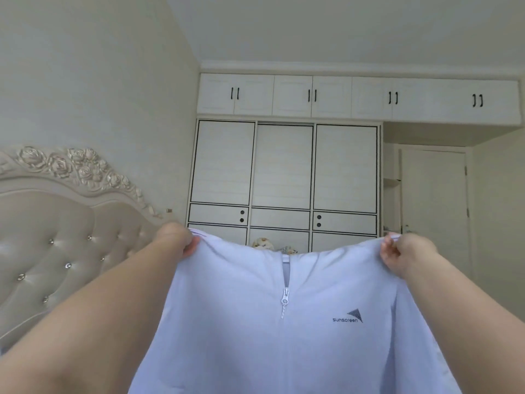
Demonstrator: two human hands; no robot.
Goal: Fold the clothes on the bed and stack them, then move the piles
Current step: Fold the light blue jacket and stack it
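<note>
Wardrobe (284, 177) on the far wall, tufted headboard (56, 245) at left; the bed itself lies out of view. Pale zip-front jacket (284, 322), zipper (285, 301) closed, held up in the air, spread and unfolded. Left hand (177, 237) and right hand (403, 254), well apart, each pinch a top corner at the shoulders. Folding of this garment appears not yet begun; no piles visible, so stacking and moving seem to remain.

Pale lilac zip-front jacket (255, 322) held up between left hand (177, 237) and right hand (403, 254), cream tufted headboard (56, 237) at left, white panelled wardrobe (284, 166) behind, white door (434, 200) right of wardrobe.
</note>
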